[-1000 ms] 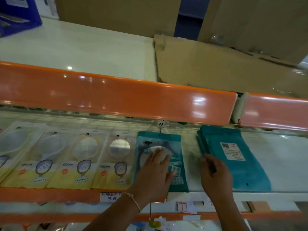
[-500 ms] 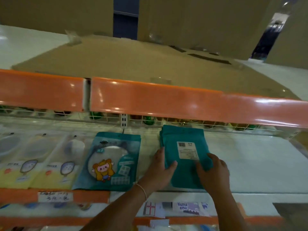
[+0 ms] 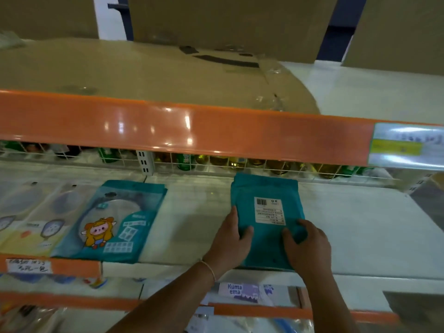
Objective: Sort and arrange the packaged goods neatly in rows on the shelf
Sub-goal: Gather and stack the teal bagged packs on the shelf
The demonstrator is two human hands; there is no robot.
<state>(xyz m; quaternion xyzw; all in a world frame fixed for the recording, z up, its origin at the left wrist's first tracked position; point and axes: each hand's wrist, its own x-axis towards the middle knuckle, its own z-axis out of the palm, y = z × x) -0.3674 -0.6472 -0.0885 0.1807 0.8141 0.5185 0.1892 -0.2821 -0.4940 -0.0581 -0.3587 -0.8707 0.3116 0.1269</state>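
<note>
orange shelf edge [image 3: 182, 131] glossy; teal packets [image 3: 266, 212] matt; cardboard [image 3: 144, 70] dull

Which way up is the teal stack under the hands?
Face down: the teal stack shows its plain back with a barcode label.

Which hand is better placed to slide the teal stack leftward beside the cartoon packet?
Probably the right hand: it rests on the teal stack's right part and could push toward the cartoon packet. The left hand blocks that side.
</note>
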